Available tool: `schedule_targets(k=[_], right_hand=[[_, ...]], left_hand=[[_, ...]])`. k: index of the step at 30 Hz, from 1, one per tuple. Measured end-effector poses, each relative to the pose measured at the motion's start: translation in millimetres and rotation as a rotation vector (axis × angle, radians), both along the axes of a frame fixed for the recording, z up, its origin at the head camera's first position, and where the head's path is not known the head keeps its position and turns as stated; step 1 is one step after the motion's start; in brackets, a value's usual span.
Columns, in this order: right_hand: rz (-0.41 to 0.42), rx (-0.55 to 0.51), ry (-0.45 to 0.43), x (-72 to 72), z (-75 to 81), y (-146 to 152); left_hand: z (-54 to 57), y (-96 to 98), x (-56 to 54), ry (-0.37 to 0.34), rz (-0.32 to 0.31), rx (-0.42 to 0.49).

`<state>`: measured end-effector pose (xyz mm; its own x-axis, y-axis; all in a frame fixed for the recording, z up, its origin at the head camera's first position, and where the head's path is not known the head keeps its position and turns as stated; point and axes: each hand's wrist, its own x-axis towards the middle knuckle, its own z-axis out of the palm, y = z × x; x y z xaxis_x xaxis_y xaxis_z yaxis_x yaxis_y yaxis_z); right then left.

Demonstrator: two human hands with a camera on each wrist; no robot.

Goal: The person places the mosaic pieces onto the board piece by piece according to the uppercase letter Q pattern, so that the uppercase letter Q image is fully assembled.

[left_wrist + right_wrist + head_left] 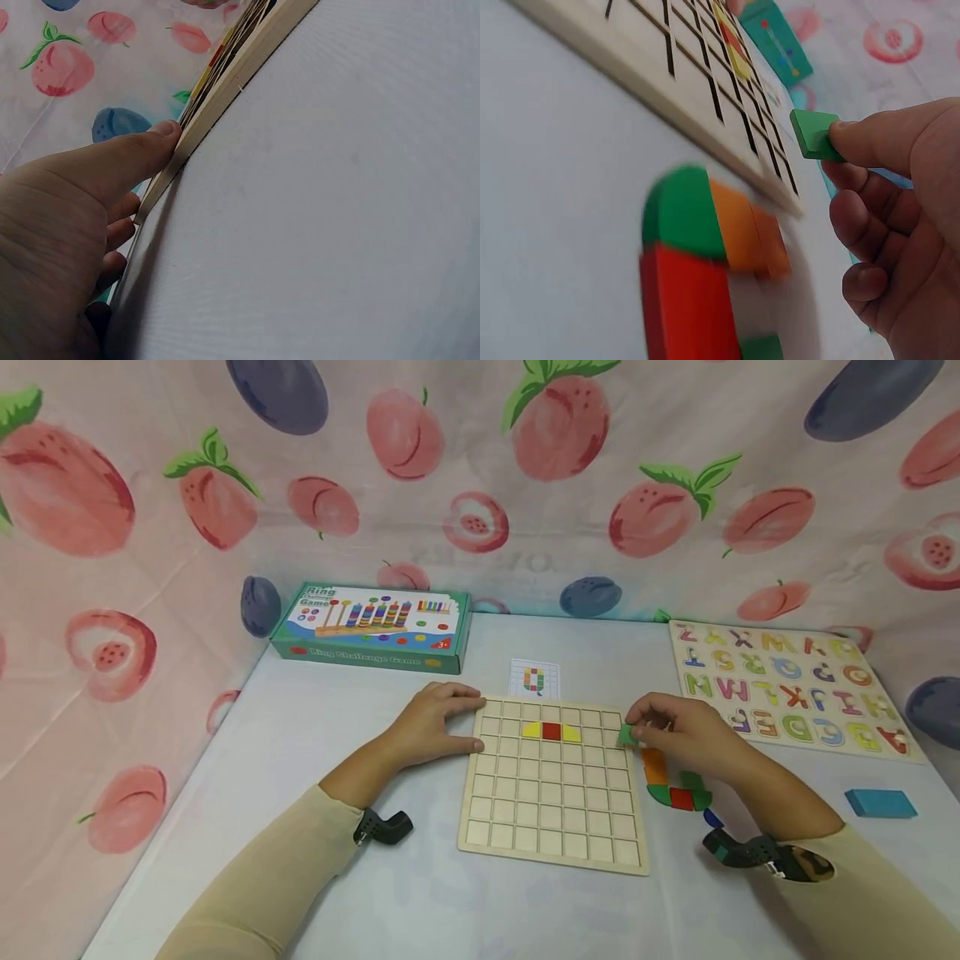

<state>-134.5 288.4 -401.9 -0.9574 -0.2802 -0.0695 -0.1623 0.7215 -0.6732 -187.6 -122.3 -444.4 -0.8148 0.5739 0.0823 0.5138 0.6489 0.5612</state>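
A wooden grid board (551, 797) lies flat in the middle, with a red square tile (551, 732) between two yellow rounded-corner tiles (572, 733) in an upper row. At its top left corner, my left hand (427, 727) touches the edge with thumb and fingertips. In the left wrist view, the thumb (150, 146) lies against the board's side. Thumb and fingers of my right hand (686, 731) pinch a green square tile (817, 135), held over the board's right edge near the top. Below that hand are orange tiles (655, 767), a red tile (681, 799) and green tiles (659, 794).
A card (534, 679) with a coloured letter pattern lies behind the board. Farther back left is a green game box (371, 631). An alphabet puzzle board (795, 689) lies at the right, a blue block (881, 803) in front of it. A blue tile (712, 817) sits by my right wrist.
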Motion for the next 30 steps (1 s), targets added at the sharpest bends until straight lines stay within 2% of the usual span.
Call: schedule_targets(k=[14,22,30], right_hand=[[0.073,-0.061,-0.039,-4.1,-7.1,-44.7],[0.112,-0.06,-0.001,-5.8,-16.9,-64.0],[0.117,-0.032,0.033,-2.9,-20.9,-68.8]], left_hand=[[0.8,-0.1,0.7,0.005,-0.002,-0.005],[1.0,0.1,0.2,0.011,-0.003,-0.011],[1.1,0.7,0.4,0.003,0.003,-0.023]])
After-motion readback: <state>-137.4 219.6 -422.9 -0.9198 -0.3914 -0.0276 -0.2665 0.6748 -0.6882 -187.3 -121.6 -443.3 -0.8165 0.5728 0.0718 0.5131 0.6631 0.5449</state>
